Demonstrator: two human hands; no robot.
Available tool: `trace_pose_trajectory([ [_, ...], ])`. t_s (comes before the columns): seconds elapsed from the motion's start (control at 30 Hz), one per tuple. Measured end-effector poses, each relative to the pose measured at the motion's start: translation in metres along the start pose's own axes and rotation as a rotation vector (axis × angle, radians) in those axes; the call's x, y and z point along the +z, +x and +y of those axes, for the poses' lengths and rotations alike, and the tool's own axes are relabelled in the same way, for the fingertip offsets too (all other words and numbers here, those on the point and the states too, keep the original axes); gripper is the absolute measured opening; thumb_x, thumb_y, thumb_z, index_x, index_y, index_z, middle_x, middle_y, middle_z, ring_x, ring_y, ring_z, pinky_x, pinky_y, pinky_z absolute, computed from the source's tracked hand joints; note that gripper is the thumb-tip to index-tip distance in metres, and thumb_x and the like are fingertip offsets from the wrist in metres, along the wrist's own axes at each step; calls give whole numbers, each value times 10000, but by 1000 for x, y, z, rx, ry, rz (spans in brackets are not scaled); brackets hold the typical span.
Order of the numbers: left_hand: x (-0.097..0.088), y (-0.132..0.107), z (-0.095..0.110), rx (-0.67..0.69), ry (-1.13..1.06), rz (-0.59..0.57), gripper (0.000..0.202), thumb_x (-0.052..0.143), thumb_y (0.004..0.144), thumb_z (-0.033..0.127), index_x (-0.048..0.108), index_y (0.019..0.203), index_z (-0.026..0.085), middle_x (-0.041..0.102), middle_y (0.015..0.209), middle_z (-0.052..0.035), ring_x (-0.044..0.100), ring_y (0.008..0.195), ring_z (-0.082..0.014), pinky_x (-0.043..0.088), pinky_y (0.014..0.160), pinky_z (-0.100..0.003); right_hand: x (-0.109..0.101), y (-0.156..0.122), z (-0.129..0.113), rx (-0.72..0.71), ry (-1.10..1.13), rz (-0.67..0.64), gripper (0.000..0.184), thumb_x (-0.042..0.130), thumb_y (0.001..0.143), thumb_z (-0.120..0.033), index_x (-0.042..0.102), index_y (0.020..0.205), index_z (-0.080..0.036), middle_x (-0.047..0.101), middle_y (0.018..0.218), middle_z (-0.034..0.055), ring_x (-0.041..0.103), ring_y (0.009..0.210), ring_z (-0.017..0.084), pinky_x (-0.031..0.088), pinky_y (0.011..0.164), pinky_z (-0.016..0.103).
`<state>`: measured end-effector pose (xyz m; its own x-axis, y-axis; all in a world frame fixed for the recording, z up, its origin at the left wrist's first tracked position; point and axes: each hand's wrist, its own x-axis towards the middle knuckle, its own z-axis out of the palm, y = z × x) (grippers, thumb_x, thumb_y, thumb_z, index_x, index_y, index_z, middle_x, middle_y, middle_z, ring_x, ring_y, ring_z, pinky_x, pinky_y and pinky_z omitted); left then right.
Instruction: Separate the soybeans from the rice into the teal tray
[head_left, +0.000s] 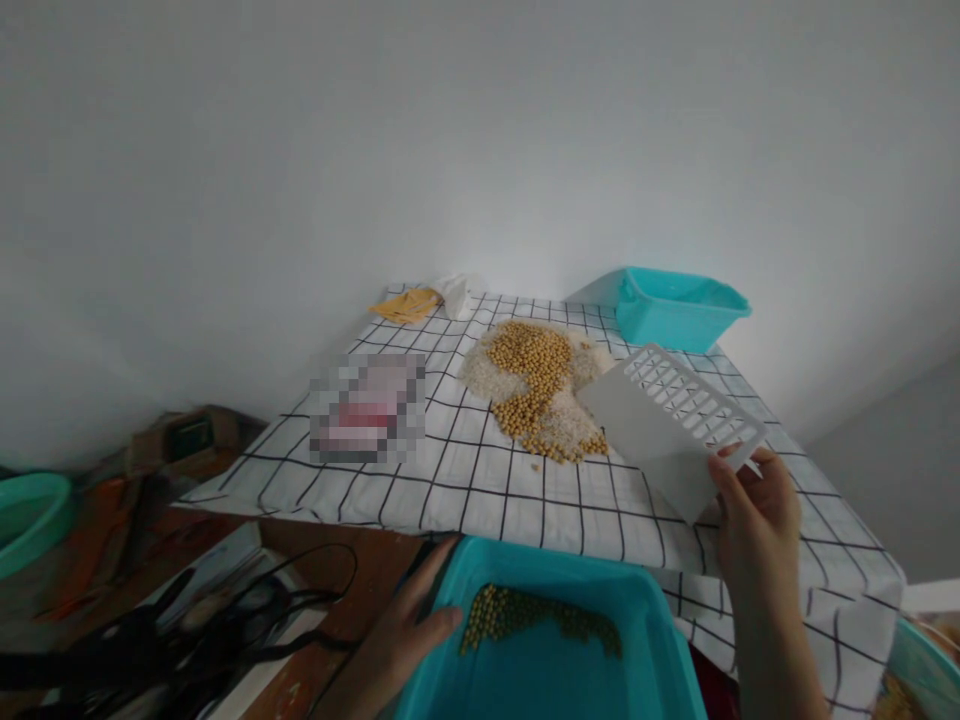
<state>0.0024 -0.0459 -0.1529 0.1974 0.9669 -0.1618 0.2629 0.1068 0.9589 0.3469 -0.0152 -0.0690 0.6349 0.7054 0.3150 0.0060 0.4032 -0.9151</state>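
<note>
A teal bin point(679, 308) and tangled black cables point(187, 630) sit apart.

The right hand point(757, 510) pinches a flat white plastic slotted scoop point(671, 430) above the bench point(525, 490) with its black-checked white cloth, beside a heap of yellow soybeans mixed with white rice point(536, 385). The left hand point(405, 630) grips the near turquoise plastic tub point(660, 650), which holds soybeans point(540, 620).
</note>
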Motion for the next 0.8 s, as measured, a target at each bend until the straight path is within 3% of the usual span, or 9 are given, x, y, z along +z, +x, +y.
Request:
trace_pose_trajectory([
  [0.17,-2,4,-12,-13,-110,-27,679,603,757,342,530,1391,109,562,1445,-137,493,1343,-330,403,1106,-431,-2,1,1,35,-15,-75,260,782,724,-302,599,890,-220,687,865,15,636,726,155,468,649,271],
  [0.63,1,1,3,-15,-103,-59,699,601,755,390,525,1402,137,576,1439,-97,493,1346,-305,411,1108,-370,-6,0,0,16,-26,-169,217,746,765,-291,588,902,-232,660,883,20,613,748,150,445,591,217],
  [0.8,0,-1,2,-37,-55,-36,670,589,750,375,548,1390,181,587,1435,-59,467,1365,-312,385,1129,-391,-4,-1,-2,-4,-28,-119,226,752,749,-293,584,885,-227,658,888,22,613,753,156,428,596,231],
])
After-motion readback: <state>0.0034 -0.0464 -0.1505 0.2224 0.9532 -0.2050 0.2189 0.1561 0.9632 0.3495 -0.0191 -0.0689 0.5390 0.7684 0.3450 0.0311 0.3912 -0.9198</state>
